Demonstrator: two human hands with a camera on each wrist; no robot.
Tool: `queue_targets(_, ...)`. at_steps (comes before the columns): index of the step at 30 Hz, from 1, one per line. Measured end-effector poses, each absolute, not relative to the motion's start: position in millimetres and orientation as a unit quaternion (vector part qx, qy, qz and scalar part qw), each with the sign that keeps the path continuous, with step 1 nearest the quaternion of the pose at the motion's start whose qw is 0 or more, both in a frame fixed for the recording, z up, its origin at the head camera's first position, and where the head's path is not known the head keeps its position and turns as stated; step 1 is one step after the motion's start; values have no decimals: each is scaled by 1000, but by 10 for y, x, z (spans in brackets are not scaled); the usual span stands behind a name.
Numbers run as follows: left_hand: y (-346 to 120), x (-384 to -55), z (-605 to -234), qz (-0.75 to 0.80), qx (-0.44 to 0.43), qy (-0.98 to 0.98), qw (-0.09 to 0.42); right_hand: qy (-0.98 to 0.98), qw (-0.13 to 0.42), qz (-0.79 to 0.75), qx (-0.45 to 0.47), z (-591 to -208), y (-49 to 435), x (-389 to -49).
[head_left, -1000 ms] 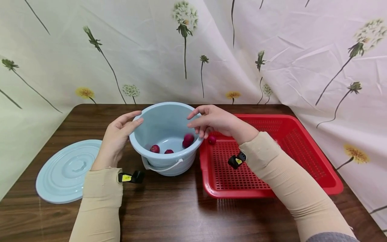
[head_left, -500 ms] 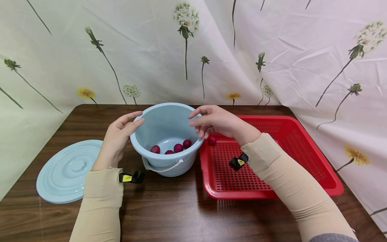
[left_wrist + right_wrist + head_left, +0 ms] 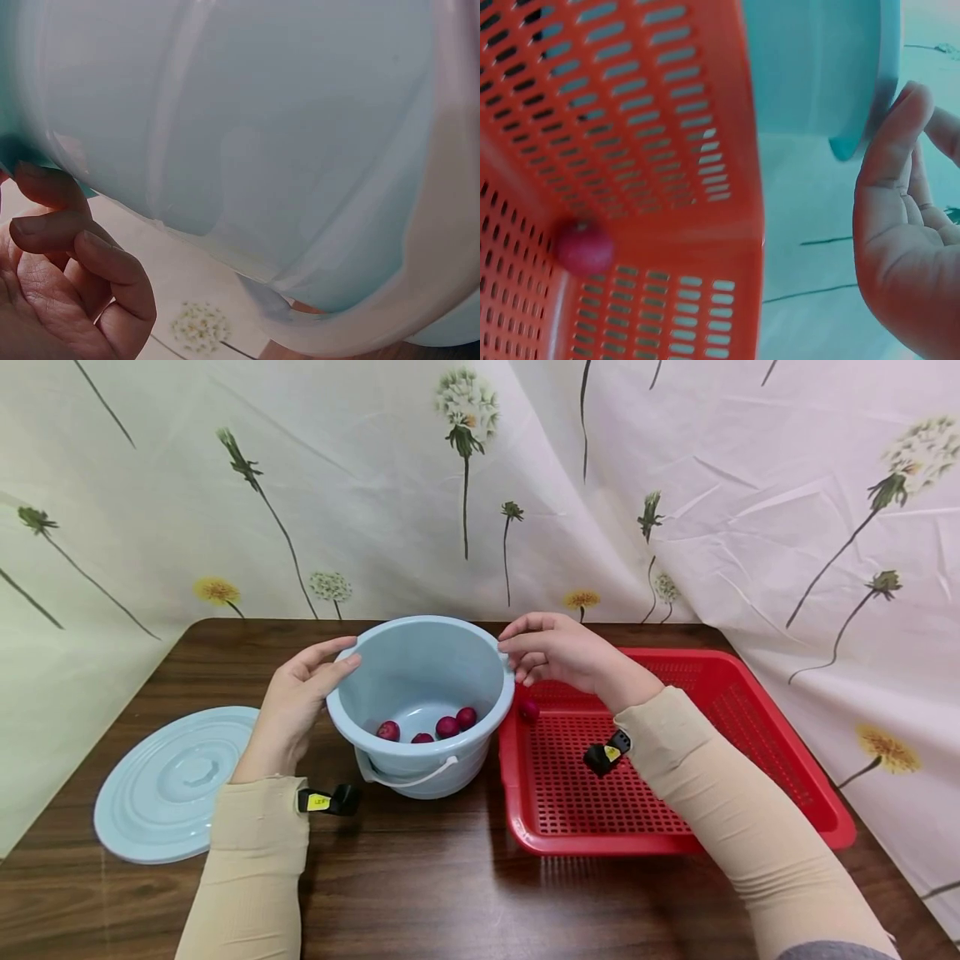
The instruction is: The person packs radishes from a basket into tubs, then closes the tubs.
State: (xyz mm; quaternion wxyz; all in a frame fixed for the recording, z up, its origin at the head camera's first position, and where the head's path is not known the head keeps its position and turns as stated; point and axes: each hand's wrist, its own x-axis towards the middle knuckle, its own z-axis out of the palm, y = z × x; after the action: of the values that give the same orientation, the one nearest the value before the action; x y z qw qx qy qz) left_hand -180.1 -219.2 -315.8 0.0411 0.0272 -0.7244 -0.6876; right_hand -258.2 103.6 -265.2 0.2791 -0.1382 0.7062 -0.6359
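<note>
A light blue bucket [image 3: 420, 768] stands upright in the middle of the table, its white handle hanging down in front. Inside lie several small round purplish-red, radish-like pieces [image 3: 447, 727]. My left hand [image 3: 296, 693] holds the bucket's left rim, thumb over the edge; the left wrist view shows its other fingers bent beside the wall. At the right rim is my right hand [image 3: 562, 652], fingers loosely bent with nothing between them; its thumb tip meets the rim in the right wrist view. One more radish-like piece [image 3: 583, 247] lies in a corner of the red basket [image 3: 675, 843].
The red basket sits to the right, against the bucket's side and under my right forearm. A light blue lid [image 3: 150, 802] lies flat at the left on the wooden table [image 3: 405, 893]. Behind the table hangs a white cloth [image 3: 360, 468] printed with dandelions.
The radish-like pieces that were dropping into the bucket a second ago now rest on its bottom. My right hand has drawn back rightward from over the opening to the rim. The left hand keeps its hold.
</note>
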Motion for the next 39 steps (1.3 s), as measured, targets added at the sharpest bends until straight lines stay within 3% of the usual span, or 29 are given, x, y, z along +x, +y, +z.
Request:
queue_targets(11,-2189,-1808,-3163,-692,26,-721,40,751,282,-589,-99,-2827,1195,-2727)
queue_targets(39,-2193,-1815,-3181,-684,27,-727,43,777,384,-493,-79,-3289,1352,-2766)
